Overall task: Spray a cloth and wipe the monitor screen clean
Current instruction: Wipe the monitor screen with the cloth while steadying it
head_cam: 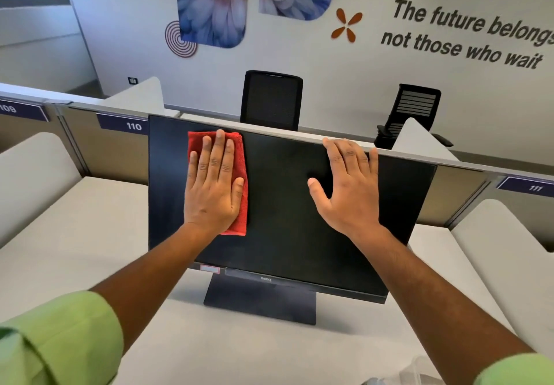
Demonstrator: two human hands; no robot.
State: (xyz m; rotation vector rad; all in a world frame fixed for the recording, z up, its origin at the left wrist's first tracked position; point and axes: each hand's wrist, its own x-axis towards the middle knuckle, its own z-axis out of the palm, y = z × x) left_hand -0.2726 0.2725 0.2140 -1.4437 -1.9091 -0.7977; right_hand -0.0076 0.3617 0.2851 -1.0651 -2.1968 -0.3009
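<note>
Wiping step under way, judged from layout. Red microfibre cloth (217,183) folded, pressed flat on upper-left part of BenQ monitor screen (284,204) by left hand (211,186); fingers straight and spread, nothing curled round cloth, so grip apart, palm-pressing only. Right hand (347,186) also flat and apart, palm on upper-right of screen, fingertips reaching top bezel, probably steadying. Monitor upright on stand (260,303) on pale table (90,234), between padded dividers, partition with number tags 110 (134,126) and 111 behind. Blurry translucent item at bottom edge, possibly spray bottle (419,369); too unclear to confirm.

Risks from here:
- Bare right palm on glass: likely fingerprints or smears on area meant to be cleaned; needs a pass with cloth after.
- Flat-hand hold only: cloth could slide out or bunch on a fast stroke, drop to table.
- Hard push high on panel: could tilt screen back or rock stand if right hand lifts off.
- Too much pressure on one spot: possible panel damage or streaks.
- Cloth wetness not visible; if over-sprayed, drips toward lower bezel; if dry, dust just moved around.
- Most of screen, centre, right and bottom, apparently not yet covered; corners easy to miss.
</note>
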